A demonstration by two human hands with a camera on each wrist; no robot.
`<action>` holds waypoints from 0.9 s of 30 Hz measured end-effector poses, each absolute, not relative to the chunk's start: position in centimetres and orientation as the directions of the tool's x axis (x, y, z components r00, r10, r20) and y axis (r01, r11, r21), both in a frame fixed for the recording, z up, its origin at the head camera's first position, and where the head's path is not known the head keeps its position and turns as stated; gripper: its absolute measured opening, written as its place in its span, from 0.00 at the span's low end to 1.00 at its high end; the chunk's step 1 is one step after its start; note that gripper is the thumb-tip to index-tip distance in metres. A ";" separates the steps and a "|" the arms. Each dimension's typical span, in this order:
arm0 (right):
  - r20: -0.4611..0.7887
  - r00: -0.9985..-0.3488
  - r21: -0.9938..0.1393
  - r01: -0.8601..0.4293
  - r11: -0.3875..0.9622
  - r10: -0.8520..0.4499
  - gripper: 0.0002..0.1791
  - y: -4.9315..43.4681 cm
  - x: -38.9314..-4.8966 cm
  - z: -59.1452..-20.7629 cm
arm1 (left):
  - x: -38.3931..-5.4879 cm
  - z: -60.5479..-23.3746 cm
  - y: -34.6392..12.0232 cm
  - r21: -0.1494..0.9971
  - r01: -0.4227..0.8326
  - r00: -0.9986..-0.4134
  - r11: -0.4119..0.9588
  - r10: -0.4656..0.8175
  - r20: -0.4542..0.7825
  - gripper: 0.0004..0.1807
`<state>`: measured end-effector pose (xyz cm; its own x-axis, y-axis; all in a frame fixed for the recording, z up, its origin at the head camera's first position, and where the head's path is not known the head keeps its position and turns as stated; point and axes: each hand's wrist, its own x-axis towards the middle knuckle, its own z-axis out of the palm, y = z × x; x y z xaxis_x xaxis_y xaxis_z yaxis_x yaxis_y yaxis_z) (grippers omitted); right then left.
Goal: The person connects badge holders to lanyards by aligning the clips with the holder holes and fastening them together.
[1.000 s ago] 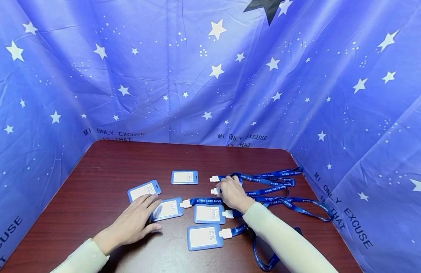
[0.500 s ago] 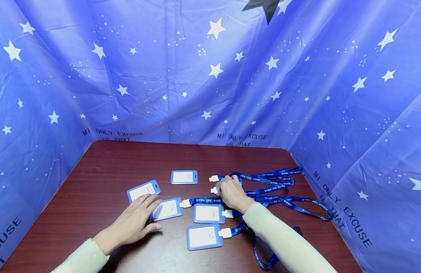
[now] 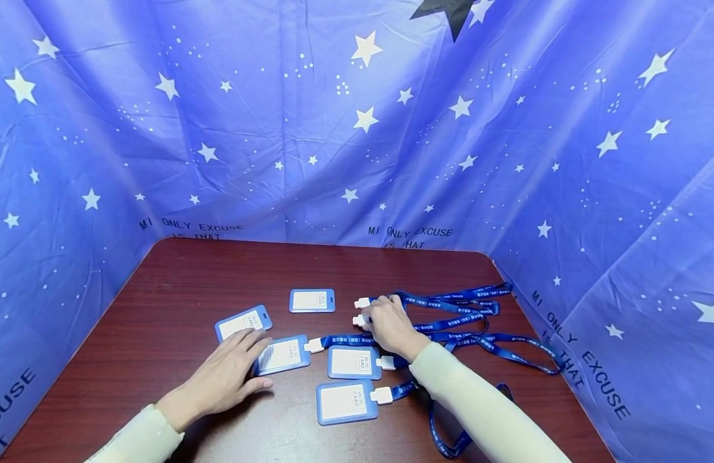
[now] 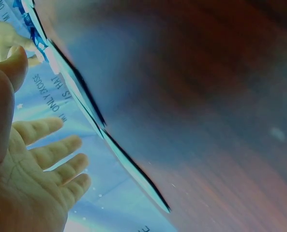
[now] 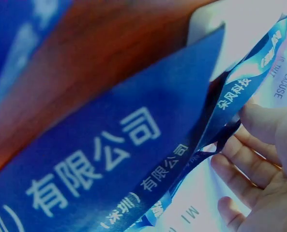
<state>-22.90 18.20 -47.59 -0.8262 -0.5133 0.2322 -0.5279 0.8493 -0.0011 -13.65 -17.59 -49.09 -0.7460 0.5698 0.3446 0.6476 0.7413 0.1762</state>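
In the head view my left hand lies with relaxed, fairly straight fingers over two blue-framed badge holders. Its fingertips overlap the loose, tilted one and the left end of another badge holder, which is clipped to a lanyard. To the right, my right hand pinches a blue lanyard just behind its white clip; thumb and index finger meet on the strap in the right wrist view. A second white clip lies just beyond that hand. My left palm and spread fingers show in the left wrist view.
Two more badge holders with lanyards, an upper one and a lower one, lie at the front middle. One loose badge holder lies farther back. Lanyard straps spread across the right side. A star-printed blue curtain encloses the table.
My right hand has shifted slightly to the left, and the white clip of the lanyard it pinches has moved left with it. The left hand stays practically still.
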 end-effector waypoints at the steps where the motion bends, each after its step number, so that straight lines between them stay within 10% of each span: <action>1: 0.230 -0.827 -0.005 -0.528 0.849 -0.513 0.04 18.2 -22.9 -47.5 | -13.7 -49.1 -17.6 0.176 0.647 -0.746 0.742 0.569 0.345 0.40; 27: 0.236 -0.807 -0.016 -0.561 0.828 -0.542 0.09 16.7 -22.7 -46.9 | -14.0 -48.8 -17.7 0.189 0.622 -0.770 0.760 0.548 0.326 0.40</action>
<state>-22.70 16.70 -46.94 -0.8066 -0.5419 0.2361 -0.5608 0.8278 -0.0159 -14.01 -17.66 -48.75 -0.7700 0.5485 0.3260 0.6215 0.7603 0.1887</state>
